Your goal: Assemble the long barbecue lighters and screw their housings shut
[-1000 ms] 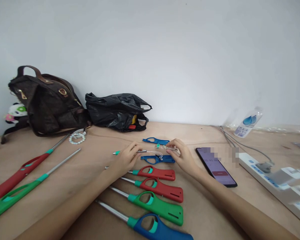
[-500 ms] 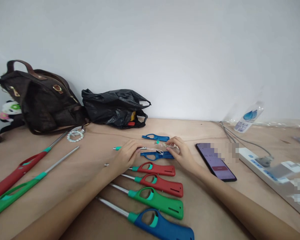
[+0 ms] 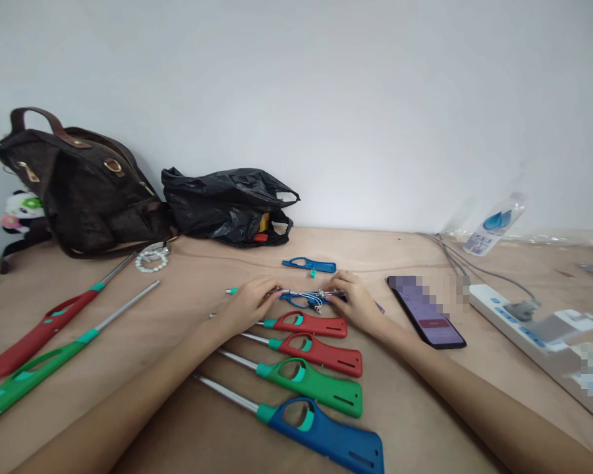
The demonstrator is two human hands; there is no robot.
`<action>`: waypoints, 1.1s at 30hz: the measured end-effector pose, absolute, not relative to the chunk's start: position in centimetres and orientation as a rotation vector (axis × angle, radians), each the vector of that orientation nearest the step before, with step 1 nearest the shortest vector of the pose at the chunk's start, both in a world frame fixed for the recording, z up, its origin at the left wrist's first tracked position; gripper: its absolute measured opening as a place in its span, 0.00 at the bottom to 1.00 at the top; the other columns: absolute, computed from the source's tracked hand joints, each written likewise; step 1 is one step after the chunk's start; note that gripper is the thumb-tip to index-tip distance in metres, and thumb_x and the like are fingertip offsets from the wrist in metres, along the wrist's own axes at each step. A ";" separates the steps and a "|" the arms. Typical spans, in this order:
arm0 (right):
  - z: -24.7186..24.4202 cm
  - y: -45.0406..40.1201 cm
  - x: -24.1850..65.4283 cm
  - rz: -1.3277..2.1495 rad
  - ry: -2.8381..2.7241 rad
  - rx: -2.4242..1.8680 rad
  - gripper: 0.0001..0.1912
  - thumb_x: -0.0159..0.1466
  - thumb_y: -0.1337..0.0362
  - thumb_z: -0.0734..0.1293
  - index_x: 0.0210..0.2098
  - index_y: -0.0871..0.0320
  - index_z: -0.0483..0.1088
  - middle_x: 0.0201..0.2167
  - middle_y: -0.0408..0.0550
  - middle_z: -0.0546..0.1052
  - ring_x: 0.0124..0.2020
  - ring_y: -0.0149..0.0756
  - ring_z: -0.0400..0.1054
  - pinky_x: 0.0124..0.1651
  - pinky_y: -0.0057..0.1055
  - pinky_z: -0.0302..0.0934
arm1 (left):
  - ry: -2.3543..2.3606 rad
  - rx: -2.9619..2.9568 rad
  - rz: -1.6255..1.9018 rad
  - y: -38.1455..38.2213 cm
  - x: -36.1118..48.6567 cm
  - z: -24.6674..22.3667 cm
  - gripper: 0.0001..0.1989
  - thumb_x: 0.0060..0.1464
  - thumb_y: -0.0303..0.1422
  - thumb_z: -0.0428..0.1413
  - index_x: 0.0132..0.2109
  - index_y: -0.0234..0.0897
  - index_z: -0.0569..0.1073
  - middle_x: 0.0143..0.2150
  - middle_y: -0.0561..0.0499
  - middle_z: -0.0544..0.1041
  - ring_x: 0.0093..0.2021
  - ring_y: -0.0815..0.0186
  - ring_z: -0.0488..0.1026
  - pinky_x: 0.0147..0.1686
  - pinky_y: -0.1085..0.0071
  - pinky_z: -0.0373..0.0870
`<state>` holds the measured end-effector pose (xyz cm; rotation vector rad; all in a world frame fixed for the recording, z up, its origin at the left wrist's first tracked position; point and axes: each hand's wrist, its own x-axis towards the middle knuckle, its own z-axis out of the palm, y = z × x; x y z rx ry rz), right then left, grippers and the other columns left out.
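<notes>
My left hand [image 3: 251, 303] is closed on the metal tube [image 3: 285, 291] of a stick lighter being handled in pieces; a teal end piece [image 3: 232, 291] shows beyond the fingers. Thin white wires [image 3: 313, 302] run from the tube's end toward my right hand [image 3: 354, 304]. That hand pinches the small inner lighter part [image 3: 321, 293], mostly hidden by its fingers. Both parts are over a blue half shell [image 3: 295, 302], whether seated in it I cannot tell. Behind lies another blue half shell [image 3: 322, 266], with a small teal piece [image 3: 313, 273] by it.
Nearer me lie whole lighters: red [image 3: 333, 326], green [image 3: 338, 395] and blue [image 3: 348, 441]. A red lighter [image 3: 34, 336] and a green one [image 3: 29, 382] are at left, near a bead bracelet [image 3: 151, 261]. Rightward are a phone [image 3: 427, 313], power strip [image 3: 514, 326] and bottle [image 3: 497, 224].
My right hand has brought the inner part lower, over the nearer blue half shell. The white wires now bunch above that shell. The whole view has shifted slightly.
</notes>
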<state>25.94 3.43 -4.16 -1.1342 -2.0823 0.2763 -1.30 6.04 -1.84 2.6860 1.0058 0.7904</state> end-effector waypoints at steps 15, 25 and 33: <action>-4.2 3.7 26.0 0.268 -2.152 -1.148 0.04 0.62 0.71 0.66 0.32 0.57 0.69 0.36 0.48 0.71 0.40 0.40 0.64 0.44 0.38 0.60 | 1.037 2.717 0.694 6.5 -1.2 -2.2 0.08 0.62 0.30 0.48 0.37 0.37 0.71 0.37 0.48 0.72 0.40 0.62 0.71 0.39 0.69 0.68; -4.9 3.7 26.1 0.249 -2.113 -1.077 0.05 0.64 0.70 0.62 0.34 0.56 0.68 0.36 0.50 0.72 0.40 0.42 0.64 0.45 0.41 0.60 | 1.065 2.685 0.657 6.4 -1.2 -2.1 0.07 0.61 0.28 0.48 0.38 0.36 0.71 0.38 0.47 0.72 0.40 0.61 0.70 0.40 0.68 0.68; -3.9 3.3 25.9 0.306 -2.003 -1.049 0.05 0.65 0.68 0.61 0.37 0.55 0.68 0.37 0.50 0.72 0.42 0.43 0.65 0.47 0.42 0.61 | 1.035 2.679 0.694 6.3 -1.1 -2.0 0.07 0.61 0.29 0.47 0.38 0.37 0.69 0.38 0.48 0.71 0.41 0.61 0.70 0.40 0.68 0.68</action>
